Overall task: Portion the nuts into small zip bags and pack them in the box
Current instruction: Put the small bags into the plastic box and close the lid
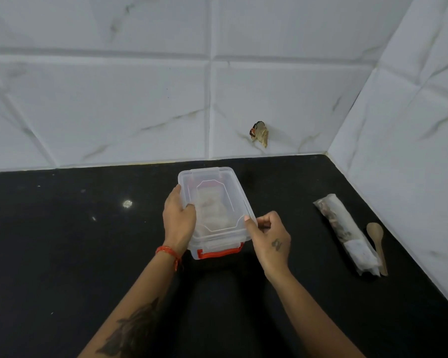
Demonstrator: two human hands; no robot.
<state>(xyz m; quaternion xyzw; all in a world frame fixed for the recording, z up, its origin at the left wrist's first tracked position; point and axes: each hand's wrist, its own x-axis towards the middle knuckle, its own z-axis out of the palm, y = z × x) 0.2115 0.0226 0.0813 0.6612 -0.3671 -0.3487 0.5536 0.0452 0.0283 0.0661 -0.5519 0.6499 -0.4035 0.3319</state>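
A clear plastic box (237, 200) with its lid on and red clips stands on the black counter, and pale zip bags (212, 210) show dimly through the lid. My left hand (179, 220) grips the box's left side, thumb resting on the lid. My right hand (269, 237) pinches the lid's near right corner. At the right lies a rolled-up bag of nuts (347, 232), with a wooden spoon (376, 241) beside it.
The black counter (75, 241) runs into a corner of white marble-pattern tiled walls at the back and right. A broken, scorched patch (259, 133) marks the back wall just above the counter.
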